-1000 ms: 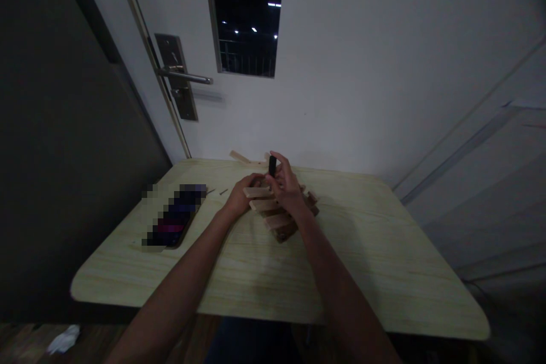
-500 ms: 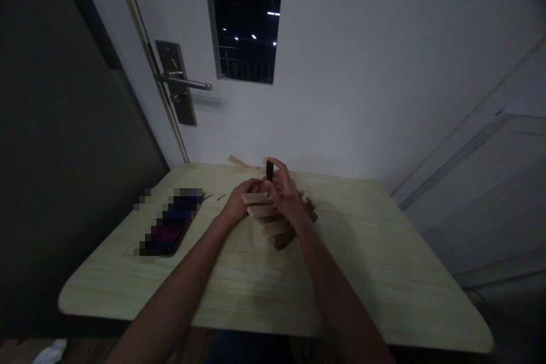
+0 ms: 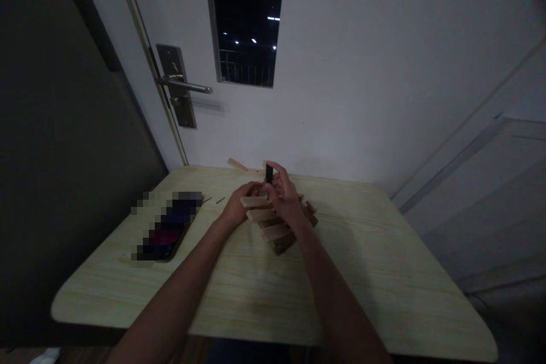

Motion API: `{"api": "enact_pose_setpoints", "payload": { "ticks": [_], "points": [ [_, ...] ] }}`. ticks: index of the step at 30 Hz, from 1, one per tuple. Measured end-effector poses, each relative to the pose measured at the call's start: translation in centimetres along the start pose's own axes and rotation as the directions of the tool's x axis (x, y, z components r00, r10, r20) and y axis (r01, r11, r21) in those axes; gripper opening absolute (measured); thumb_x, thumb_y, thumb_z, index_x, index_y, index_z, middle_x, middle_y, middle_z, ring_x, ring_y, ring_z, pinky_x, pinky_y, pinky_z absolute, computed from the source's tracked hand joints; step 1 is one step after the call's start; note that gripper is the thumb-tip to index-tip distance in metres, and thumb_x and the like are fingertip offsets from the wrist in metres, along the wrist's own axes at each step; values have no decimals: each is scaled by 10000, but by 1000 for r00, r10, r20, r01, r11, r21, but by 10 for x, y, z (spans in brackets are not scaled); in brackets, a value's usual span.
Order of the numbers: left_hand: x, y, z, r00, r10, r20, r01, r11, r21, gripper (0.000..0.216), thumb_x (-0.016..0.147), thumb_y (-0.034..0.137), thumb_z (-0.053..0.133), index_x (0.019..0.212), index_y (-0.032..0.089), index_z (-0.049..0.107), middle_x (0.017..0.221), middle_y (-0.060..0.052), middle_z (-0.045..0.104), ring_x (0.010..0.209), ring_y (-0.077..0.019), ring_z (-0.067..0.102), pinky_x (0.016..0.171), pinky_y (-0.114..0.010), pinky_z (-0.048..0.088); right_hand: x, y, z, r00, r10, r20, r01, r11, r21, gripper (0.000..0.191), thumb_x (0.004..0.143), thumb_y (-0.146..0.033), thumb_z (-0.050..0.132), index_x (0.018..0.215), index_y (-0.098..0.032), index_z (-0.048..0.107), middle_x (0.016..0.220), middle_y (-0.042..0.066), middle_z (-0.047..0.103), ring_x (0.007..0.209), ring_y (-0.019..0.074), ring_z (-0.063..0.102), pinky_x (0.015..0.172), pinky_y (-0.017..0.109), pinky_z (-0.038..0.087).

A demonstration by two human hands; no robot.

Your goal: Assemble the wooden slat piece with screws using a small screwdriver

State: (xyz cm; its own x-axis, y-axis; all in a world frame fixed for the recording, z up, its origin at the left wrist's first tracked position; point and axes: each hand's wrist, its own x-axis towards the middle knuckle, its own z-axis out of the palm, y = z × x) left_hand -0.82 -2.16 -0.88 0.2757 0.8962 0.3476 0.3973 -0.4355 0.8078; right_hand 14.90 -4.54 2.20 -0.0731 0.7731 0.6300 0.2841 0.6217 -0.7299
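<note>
A wooden slatted piece point(image 3: 276, 231), built of several pale slats, lies on the table under my hands. My left hand point(image 3: 241, 202) curls its fingers at the far left end of the piece, gripping it by the end slat. Above that same end, my right hand point(image 3: 284, 190) is closed on an upright screwdriver point(image 3: 269, 173) with a black handle. Its index finger rests over the handle's top, and the tip is mostly hidden by the fingers. My right wrist covers the right part of the slats.
On the left of the table point(image 3: 362, 273) lies a phone point(image 3: 181, 233), partly pixelated. Beside it are thin screws point(image 3: 220, 201). Loose wooden strips point(image 3: 238, 165) lie at the back edge, against a white door point(image 3: 341, 68) with a metal handle point(image 3: 191, 87).
The view has tilted slightly, so everything sits a little lower. Both hands keep their hold, with the screwdriver upright at the same end of the piece.
</note>
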Motion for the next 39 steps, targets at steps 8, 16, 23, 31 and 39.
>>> {"api": "enact_pose_setpoints", "payload": {
  "ticks": [8, 16, 23, 31, 39],
  "points": [
    [-2, 0, -1, 1000, 3, 3, -3, 1000, -15, 363, 889, 412, 491, 1112, 171, 646, 1137, -108, 715, 1027, -241, 668, 934, -363, 496, -1, -4, -3, 1000, 1, 19, 1, 995, -102, 467, 914, -262, 473, 1376, -333, 464, 1212, 55, 636, 1023, 219, 639, 879, 392, 567],
    [-1, 1, 0, 1000, -2, -16, 1, 1000, -6, 342, 885, 380, 487, 1096, 172, 658, 1137, -107, 718, 1031, -244, 670, 941, -368, 494, -1, 2, -1, 1000, -11, 6, 11, 999, -42, 441, 915, -290, 505, 1354, -283, 475, 1278, 95, 603, 1052, 237, 637, 853, 422, 581],
    [-2, 4, -1, 1000, -4, 1, 4, 1000, 6, 361, 895, 402, 469, 1092, 169, 661, 1129, -109, 717, 1030, -248, 665, 945, -377, 490, 0, -4, -2, 999, -36, 3, 36, 996, -80, 425, 933, -270, 469, 1357, -256, 476, 1412, 75, 534, 1206, 237, 570, 1036, 481, 489],
    [-1, -5, 0, 1000, 2, -4, -2, 1000, 11, 359, 906, 417, 470, 1104, 185, 660, 1129, -92, 720, 1012, -237, 669, 940, -369, 491, 0, 2, 0, 999, 43, -12, -43, 999, -12, 463, 877, -275, 554, 1335, -297, 490, 1287, 82, 594, 1037, 225, 634, 840, 410, 589],
    [0, -6, 1, 1000, 6, -8, -6, 1000, 1, 375, 899, 425, 477, 1131, 193, 661, 1162, -91, 714, 1044, -237, 667, 940, -357, 494, 0, -4, -3, 999, -7, 31, 8, 999, -34, 463, 934, -295, 464, 1396, -304, 431, 1269, 79, 616, 1003, 214, 658, 874, 410, 577]
  ]
}}
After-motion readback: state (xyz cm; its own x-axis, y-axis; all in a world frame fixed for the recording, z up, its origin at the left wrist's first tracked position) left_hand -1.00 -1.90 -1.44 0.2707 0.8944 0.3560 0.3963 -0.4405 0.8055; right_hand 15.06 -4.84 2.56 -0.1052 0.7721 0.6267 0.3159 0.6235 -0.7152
